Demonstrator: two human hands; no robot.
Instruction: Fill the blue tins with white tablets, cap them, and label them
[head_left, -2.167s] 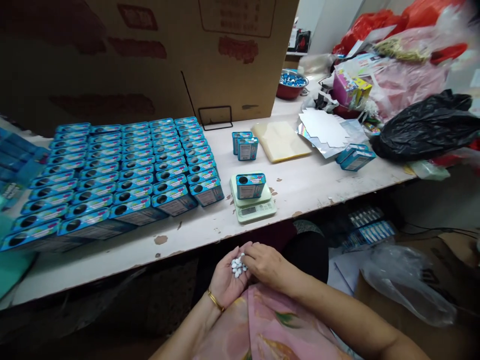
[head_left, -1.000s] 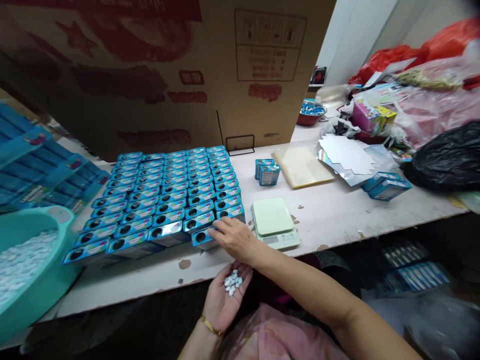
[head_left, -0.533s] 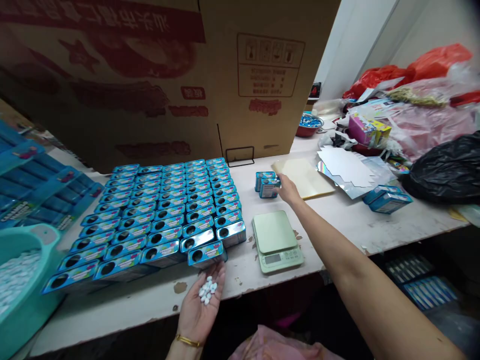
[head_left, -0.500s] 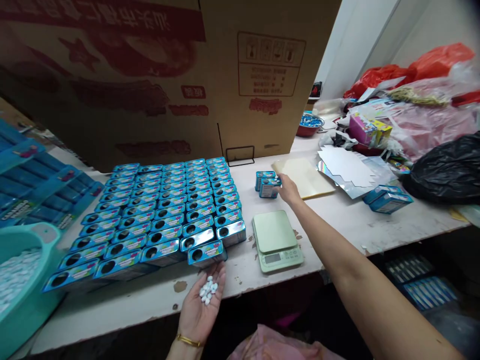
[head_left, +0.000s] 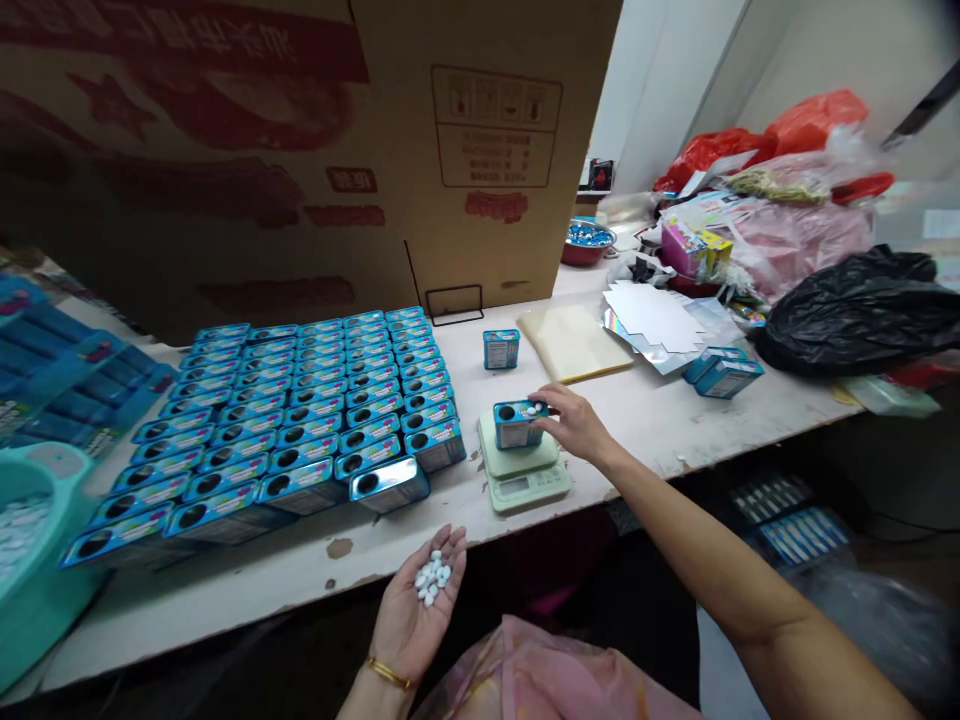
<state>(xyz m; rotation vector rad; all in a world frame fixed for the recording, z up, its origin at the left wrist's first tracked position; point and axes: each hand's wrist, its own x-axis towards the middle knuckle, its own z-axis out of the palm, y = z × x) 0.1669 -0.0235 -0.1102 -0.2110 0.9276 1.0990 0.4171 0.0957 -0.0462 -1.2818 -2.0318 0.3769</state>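
Observation:
My left hand (head_left: 414,612) lies palm up below the table edge, fingers spread, with a small heap of white tablets (head_left: 432,578) in it. My right hand (head_left: 574,422) reaches over a pale green scale (head_left: 523,470) and grips a small blue tin (head_left: 517,423) that stands on its platform. White tablets show at the tin's top opening, by my fingertips. To the left, several rows of the same blue tins (head_left: 292,410) with round holes cover the table. One more blue tin (head_left: 500,349) stands alone behind the scale.
A big cardboard box (head_left: 315,140) stands behind the tins. A teal basin of white tablets (head_left: 30,560) sits at the left edge. Yellow sheets (head_left: 574,342), white cards (head_left: 652,312), two blue tins (head_left: 721,370), a black bag (head_left: 862,310) and red bags lie to the right.
My right hand took one of the two tins behind the scale and brought it onto the scale platform. My left hand with the tablets stayed below the table edge.

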